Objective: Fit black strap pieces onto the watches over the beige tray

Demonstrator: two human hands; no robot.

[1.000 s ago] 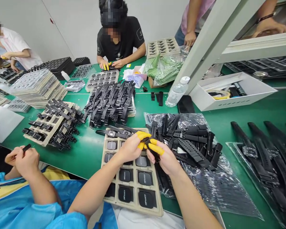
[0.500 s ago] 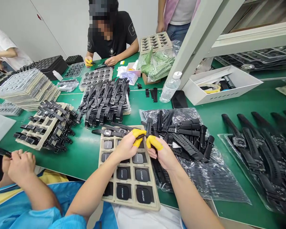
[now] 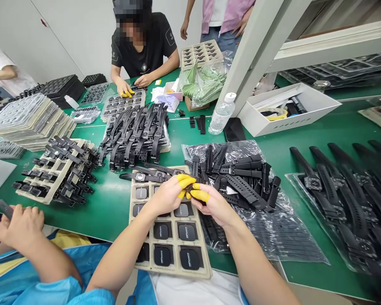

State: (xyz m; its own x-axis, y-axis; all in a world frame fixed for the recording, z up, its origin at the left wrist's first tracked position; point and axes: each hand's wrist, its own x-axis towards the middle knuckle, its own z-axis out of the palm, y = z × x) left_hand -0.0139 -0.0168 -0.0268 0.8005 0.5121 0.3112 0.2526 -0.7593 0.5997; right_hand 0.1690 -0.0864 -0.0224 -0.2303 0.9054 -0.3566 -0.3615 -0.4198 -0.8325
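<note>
The person's left hand (image 3: 165, 197) and right hand (image 3: 214, 205) meet over the far end of a beige tray (image 3: 136, 220) that lies at the near edge of the green table (image 3: 114, 207); both wear yellow finger cots (image 3: 200, 195) on the fingertips; together the fingers pinch a small black watch part (image 3: 193, 189), the left from above and the right from below, though what exactly the piece is cannot be told; the tray holds square black watch bodies (image 3: 186, 232) in rows of pockets; just beyond its far edge lies a finished watch (image 3: 142, 177) with its straps spread flat; to the right of the hands a heap of loose black straps (image 3: 244, 180) rests on clear plastic bags (image 3: 273, 237); further right, near the right edge, more strapped watches (image 3: 336, 190) lie on another bag; toward the middle of the table a stack of assembled watches (image 3: 136, 131) sits on trays; a second tray with watches (image 3: 57, 169) lies toward the left edge; a water bottle (image 3: 220, 114) stands beside a white box (image 3: 288, 110); at the near left corner a co-worker's hand (image 3: 19, 224) in a blue sleeve grips a dark strap; at the far edge another person in black bends over a tray.
</note>
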